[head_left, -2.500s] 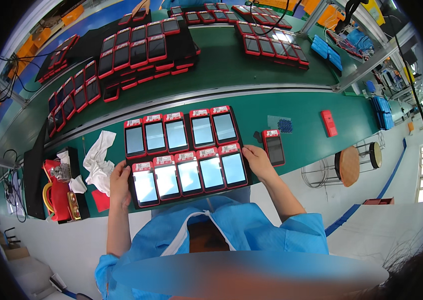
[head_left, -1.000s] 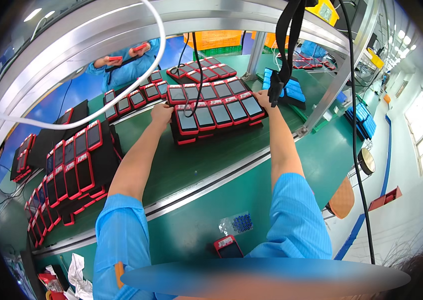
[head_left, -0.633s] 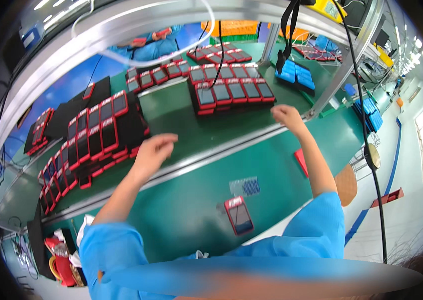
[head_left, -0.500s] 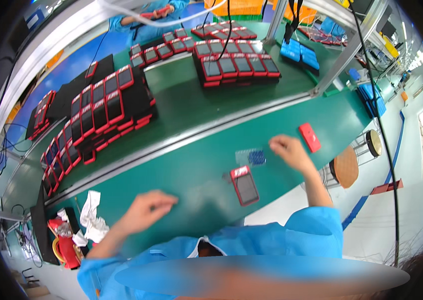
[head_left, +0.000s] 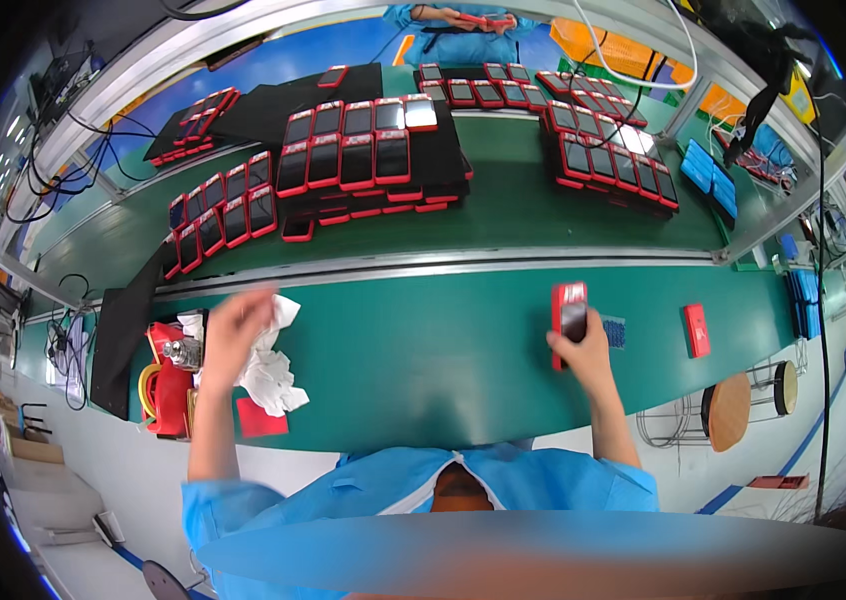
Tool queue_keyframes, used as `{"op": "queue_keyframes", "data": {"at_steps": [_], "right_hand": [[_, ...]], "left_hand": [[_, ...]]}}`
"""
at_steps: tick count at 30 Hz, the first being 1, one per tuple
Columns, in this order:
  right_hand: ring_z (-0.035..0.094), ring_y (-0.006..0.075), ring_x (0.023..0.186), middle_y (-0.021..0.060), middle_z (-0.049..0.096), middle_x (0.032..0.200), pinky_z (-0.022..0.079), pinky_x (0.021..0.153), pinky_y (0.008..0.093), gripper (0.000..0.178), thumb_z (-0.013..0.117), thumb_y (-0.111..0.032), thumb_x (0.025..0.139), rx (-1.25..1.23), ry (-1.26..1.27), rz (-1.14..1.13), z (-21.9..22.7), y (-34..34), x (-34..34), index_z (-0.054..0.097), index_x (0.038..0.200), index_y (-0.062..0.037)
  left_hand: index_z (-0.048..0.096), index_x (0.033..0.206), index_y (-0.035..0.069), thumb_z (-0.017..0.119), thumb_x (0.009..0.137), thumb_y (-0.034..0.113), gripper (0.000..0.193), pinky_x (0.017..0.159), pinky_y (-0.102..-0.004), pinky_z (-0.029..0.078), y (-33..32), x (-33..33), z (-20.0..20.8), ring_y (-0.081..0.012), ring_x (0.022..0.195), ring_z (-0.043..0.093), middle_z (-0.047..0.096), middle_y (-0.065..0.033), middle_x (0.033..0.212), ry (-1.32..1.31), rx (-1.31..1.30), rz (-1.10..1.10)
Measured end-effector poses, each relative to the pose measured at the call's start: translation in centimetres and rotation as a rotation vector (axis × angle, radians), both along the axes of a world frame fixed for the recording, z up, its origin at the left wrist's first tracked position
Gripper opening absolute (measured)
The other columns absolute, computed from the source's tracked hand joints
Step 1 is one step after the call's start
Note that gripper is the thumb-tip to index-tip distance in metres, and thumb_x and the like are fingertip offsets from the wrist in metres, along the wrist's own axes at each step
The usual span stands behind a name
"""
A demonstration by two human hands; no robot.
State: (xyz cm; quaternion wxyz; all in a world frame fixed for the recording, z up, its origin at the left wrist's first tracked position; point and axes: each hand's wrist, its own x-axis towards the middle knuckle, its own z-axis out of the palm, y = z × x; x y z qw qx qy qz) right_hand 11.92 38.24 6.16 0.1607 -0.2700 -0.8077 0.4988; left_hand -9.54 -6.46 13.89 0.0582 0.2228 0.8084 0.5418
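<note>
The left hand (head_left: 240, 335) has been moved by the white cloth (head_left: 271, 378), toward the tabletop's (head_left: 423, 350) left edge — too blurred for its grip to be told. The red gadget (head_left: 573, 318) is pinched by the right hand (head_left: 587, 356) — nearer the right edge.

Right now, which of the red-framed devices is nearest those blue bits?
The device in your right hand, just left of the blue bits. Only its screen shows this side of the rail; the rear devices lie beyond it.

Bright, even light; white glare on some screens (head_left: 421, 113); left hand (head_left: 235, 335) motion-blurred; bench (head_left: 423, 340) edges bowed by the fisheye; corners black; hazy patch across the bottom.
</note>
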Motion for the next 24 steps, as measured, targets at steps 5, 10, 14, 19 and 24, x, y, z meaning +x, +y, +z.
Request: {"op": "queue_keyframes", "data": {"at_steps": [5,10,14,19,24], "right_hand": [[0.06,0.0157,0.082,0.0079,0.061,0.098,0.051,0.074,0.0327,0.056,0.081,-0.031,0.078,-0.406,0.147,0.3,3.0,2.1,-19.7,0.056,0.115,0.0018],[0.067,0.0268,0.098,0.0211,0.067,0.108,0.053,0.084,0.0394,0.076,0.084,-0.041,0.068,-0.177,0.116,0.366,2.5,-0.3,-39.0,0.058,0.115,0.0123],[0.067,0.0335,0.102,0.0259,0.067,0.11,0.054,0.087,0.0408,0.086,0.086,-0.045,0.061,0.082,-0.015,0.196,-0.1,5.0,-40.9,0.057,0.116,0.0151],[0.069,0.0274,0.091,0.0196,0.069,0.1,0.056,0.078,0.0373,0.069,0.085,-0.039,0.063,0.042,0.078,0.077,1.8,1.5,-42.0,0.063,0.107,0.0101],[0.069,0.0205,0.08,0.0116,0.071,0.089,0.055,0.07,0.0348,0.046,0.082,-0.032,0.069,-0.053,0.171,0.229,4.2,0.2,-41.6,0.07,0.096,0.0035]], "left_hand": [[0.06,0.129,-0.002,0.053,0.096,0.004,0.034,0.063,-0.022,0.048,3.0,-22.9,-5.3,-0.0102,0.08,0.062,0.067,-0.0039,0.096,-0.148,0.244,0.3],[0.072,0.091,0.002,0.056,0.088,0.007,0.017,0.05,-0.0299,0.045,-5.6,-37.8,-9.4,-0.0142,0.063,0.061,0.068,-0.0057,0.078,0.02,-0.21,0.404],[0.07,0.08,0.003,0.058,0.089,0.008,0.016,0.047,-0.0323,0.044,10.2,-38.4,-11.4,-0.0158,0.061,0.063,0.068,-0.0058,0.074,-0.36,0.152,0.278],[0.072,0.087,0.003,0.062,0.096,0.021,0.023,0.057,-0.0336,0.054,7.9,-39.4,-11.3,-0.0196,0.066,0.069,0.072,-0.0069,0.082,-0.594,0.417,0.211],[0.071,0.093,0.0,0.058,0.098,0.021,0.025,0.061,-0.0368,0.056,7.1,-38.8,-9.0,-0.0193,0.067,0.067,0.071,-0.0078,0.082,-0.594,0.498,0.218]]}}
